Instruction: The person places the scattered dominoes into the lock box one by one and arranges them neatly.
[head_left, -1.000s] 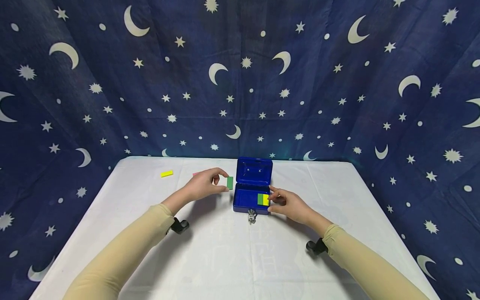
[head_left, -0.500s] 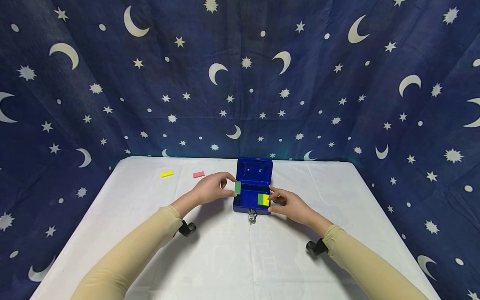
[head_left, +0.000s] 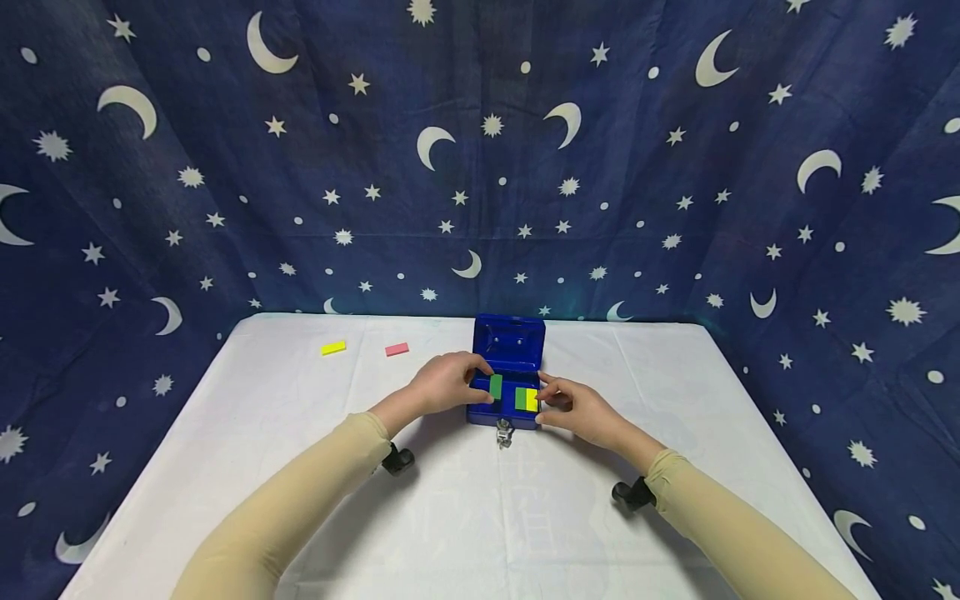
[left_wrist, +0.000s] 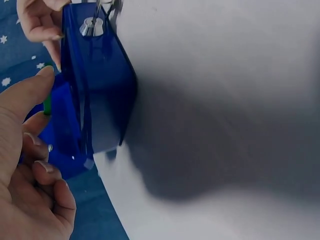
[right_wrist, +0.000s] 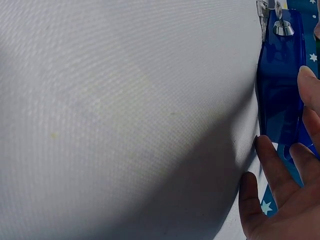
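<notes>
My left hand (head_left: 450,383) pinches a small flat green block (head_left: 496,387) between thumb and fingertip, upright over the left half of an open blue cash box (head_left: 487,417). In the left wrist view, the block (left_wrist: 47,103) shows edge-on between thumb and finger. A second green block (head_left: 521,399) and a yellow block (head_left: 532,400) lie side by side at the box's right end. My right hand (head_left: 583,410) holds that end, thumb by the front corner and index finger by the back one. The right wrist view shows the thumb at the box's rim.
A yellow block (head_left: 333,347) and a pink block (head_left: 397,349) lie on the white tablecloth (head_left: 450,533) to the left. The box lid (head_left: 510,342) stands raised at the back. Keys (head_left: 504,434) hang from the front lock. A blue star-patterned curtain (head_left: 480,167) rises behind the table.
My left hand has carried the green block rightward, from beside the box to over its left half. The pink block has come into full view. The right hand has stayed put.
</notes>
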